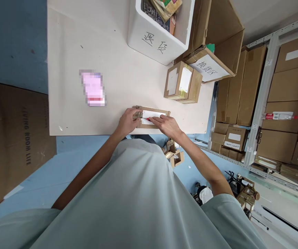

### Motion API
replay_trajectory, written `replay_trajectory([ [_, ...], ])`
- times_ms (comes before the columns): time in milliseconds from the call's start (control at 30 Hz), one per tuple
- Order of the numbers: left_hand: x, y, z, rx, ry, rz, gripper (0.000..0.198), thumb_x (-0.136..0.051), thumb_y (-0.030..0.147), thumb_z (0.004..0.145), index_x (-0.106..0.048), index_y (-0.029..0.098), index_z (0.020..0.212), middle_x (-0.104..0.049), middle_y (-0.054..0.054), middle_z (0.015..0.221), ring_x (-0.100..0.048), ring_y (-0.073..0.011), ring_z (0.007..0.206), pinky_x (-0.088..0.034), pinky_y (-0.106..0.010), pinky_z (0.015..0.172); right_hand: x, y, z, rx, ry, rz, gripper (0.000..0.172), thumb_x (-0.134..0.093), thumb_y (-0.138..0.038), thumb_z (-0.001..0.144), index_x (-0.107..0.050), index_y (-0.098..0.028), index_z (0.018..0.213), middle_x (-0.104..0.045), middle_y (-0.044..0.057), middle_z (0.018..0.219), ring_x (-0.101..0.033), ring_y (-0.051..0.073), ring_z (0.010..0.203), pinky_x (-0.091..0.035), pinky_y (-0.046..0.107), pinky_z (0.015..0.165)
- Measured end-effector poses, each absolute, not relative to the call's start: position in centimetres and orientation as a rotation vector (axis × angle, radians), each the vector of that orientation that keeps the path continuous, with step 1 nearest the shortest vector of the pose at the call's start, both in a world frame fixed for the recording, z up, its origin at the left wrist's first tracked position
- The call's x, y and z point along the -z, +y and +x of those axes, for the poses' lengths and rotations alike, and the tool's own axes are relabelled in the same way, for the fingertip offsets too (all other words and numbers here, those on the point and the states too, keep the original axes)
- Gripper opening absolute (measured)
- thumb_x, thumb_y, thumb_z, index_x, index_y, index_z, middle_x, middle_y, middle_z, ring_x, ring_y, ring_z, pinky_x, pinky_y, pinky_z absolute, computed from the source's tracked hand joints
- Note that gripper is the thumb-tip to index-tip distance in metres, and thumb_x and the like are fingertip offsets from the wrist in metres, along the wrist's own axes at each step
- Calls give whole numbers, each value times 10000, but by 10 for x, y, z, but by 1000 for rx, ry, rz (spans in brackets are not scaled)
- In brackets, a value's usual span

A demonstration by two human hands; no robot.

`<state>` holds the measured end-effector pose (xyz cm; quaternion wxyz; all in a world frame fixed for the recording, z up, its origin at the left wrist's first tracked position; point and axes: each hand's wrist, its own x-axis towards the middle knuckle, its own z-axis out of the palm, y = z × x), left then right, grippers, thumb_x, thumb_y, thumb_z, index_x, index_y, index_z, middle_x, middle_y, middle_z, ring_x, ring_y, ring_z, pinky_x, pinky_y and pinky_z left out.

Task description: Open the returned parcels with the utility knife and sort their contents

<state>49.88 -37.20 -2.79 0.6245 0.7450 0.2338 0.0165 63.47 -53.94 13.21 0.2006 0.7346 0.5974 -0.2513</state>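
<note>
A small flat cardboard box with a white label on top lies near the front edge of the white table. Clear tape shows at its left end. My left hand has its curled fingers on that taped end, gripping it. In my right hand, resting over the label, is a slim red-handled tool. Its thin tip points left toward the tape, near my left fingertips. Most of the handle is hidden under my fingers, so its exact kind is unclear.
Two small boxes stand to the right, before a large open carton and a white foam bin with books. A blurred pink item lies on the left. Shelves with cartons line the right side.
</note>
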Motion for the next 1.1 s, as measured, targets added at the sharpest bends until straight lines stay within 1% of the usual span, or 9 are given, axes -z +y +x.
replay_trajectory([
  [67,26,-371,499,-35,548,1709,456,-678,182,874,-789,250,1311,-690,-116,1422,-718,-327,1290,-629,-508,1124,-132,-537,635,694,1688,2025,583,-377,-66,1129,-473,-197,1688,-715,123,1535,-625,291,1242,-553,409,917],
  [167,24,-369,498,-4,571,1700,494,-664,182,867,-782,256,1341,-694,-110,1443,-740,-314,1247,-657,-471,1063,-132,-533,636,683,1703,1973,582,-358,-55,1126,-456,-176,1687,-694,136,1550,-617,302,1247,-556,431,924],
  [300,20,-366,499,32,610,1711,505,-666,202,860,-787,273,1345,-704,-84,1472,-764,-298,1214,-628,-465,1111,-132,-524,635,655,1728,1922,533,-349,-68,1141,-465,-153,1654,-710,152,1482,-610,304,1261,-553,421,905],
  [433,15,-366,501,48,638,1721,500,-660,217,857,-785,261,1339,-715,-81,1477,-769,-300,1220,-614,-465,1132,-128,-516,635,641,1783,1857,491,-341,-47,1138,-507,-106,1597,-742,169,1380,-633,306,1236,-557,413,878],
  [667,9,-370,502,38,731,1711,445,-685,230,855,-793,254,1285,-748,-59,1442,-770,-289,1189,-622,-444,1111,-125,-538,659,617,1826,1844,417,-390,-6,1087,-643,-104,1404,-793,191,1219,-681,316,1162,-546,413,869],
  [767,8,-374,502,24,786,1688,431,-708,244,851,-798,253,1272,-746,-63,1439,-766,-284,1178,-634,-428,1089,-131,-571,682,648,1828,1875,461,-371,-25,1079,-641,-95,1446,-794,217,1230,-675,344,1196,-534,445,880],
  [867,6,-378,503,7,826,1680,426,-712,261,845,-800,242,1261,-750,-69,1431,-771,-283,1170,-636,-426,1087,-140,-608,701,695,1757,1967,479,-363,-39,1083,-624,-76,1483,-781,238,1225,-672,354,1184,-511,442,848],
  [967,3,-381,504,-12,866,1684,424,-704,275,832,-799,231,1243,-772,-72,1407,-779,-287,1168,-634,-428,1088,-144,-633,710,725,1691,2018,458,-385,-41,1088,-628,-79,1475,-773,226,1172,-673,340,1140,-487,413,812],
  [1100,-4,-382,507,-13,902,1681,426,-703,295,820,-792,221,1230,-806,-73,1356,-791,-286,1157,-637,-428,1078,-136,-643,714,733,1743,2037,482,-419,-18,1072,-615,-91,1506,-765,215,1215,-669,325,1142,-490,399,797],
])
